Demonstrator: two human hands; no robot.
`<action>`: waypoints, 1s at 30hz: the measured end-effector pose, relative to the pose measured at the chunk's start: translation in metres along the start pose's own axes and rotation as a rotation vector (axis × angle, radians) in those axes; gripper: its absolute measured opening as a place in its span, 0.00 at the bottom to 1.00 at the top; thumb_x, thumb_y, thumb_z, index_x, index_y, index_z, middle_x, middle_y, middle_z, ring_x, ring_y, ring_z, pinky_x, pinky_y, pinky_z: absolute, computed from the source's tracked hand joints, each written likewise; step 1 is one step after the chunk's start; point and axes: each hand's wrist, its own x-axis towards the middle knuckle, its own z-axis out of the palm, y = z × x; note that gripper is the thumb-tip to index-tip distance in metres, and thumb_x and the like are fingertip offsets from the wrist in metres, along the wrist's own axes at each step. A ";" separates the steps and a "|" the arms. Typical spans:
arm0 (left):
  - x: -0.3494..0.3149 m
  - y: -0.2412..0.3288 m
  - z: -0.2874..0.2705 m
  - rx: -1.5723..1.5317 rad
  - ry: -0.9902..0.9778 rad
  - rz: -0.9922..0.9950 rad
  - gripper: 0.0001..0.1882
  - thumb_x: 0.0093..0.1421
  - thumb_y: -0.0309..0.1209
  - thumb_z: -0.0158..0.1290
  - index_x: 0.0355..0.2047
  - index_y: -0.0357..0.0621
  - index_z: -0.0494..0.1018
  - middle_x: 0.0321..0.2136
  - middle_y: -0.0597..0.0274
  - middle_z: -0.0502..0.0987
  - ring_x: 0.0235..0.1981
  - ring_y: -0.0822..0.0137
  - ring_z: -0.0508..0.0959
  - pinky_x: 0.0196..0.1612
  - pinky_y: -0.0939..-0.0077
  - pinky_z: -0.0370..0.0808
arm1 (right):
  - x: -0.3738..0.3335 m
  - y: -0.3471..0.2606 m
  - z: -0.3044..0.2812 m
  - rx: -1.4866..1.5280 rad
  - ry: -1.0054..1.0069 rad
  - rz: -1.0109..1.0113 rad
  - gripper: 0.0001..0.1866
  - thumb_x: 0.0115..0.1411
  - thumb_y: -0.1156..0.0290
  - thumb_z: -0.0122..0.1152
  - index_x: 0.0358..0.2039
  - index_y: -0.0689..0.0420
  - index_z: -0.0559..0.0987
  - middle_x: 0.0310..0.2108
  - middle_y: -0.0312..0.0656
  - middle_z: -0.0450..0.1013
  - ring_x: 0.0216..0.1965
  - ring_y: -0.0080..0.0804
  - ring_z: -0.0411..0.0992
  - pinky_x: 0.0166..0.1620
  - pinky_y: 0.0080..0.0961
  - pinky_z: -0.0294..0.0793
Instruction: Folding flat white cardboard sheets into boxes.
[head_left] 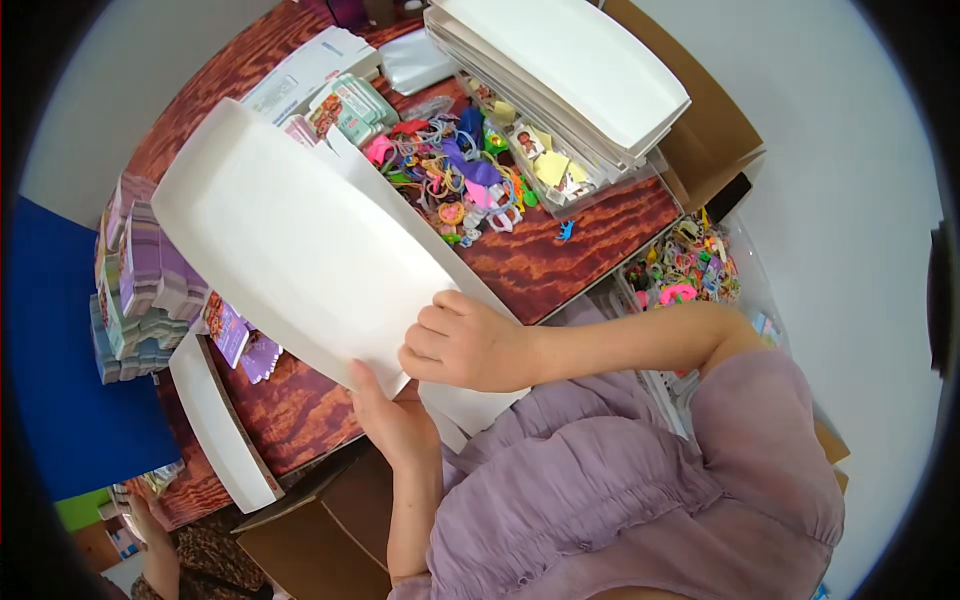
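A long white cardboard tray [300,240] with raised sides slants across the table, its near end close to my body. My left hand [398,425] grips that near end, thumb over the rim and the other fingers hidden beneath. At the near right corner, my right hand [465,345] has its fingers curled over the cardboard and pressed to it. More white card shows below and to the right of the tray, partly covered by it and by my right hand.
Colourful small trinkets and bands [460,175] lie beyond the tray. Stacked white trays [570,60] stand at the back right. Bundled cards [150,270] and a white card strip [225,430] are at left. A cardboard box [320,530] sits below; another person's hand [148,525] shows lower left.
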 end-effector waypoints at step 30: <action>0.007 0.004 -0.065 0.365 -0.396 -0.110 0.13 0.74 0.32 0.50 0.52 0.36 0.76 0.40 0.58 0.82 0.38 0.71 0.81 0.47 0.73 0.78 | -0.092 0.171 -0.212 -0.438 -0.211 0.357 0.15 0.51 0.88 0.52 0.36 0.56 0.77 0.46 0.37 0.78 0.56 0.42 0.70 0.66 0.43 0.62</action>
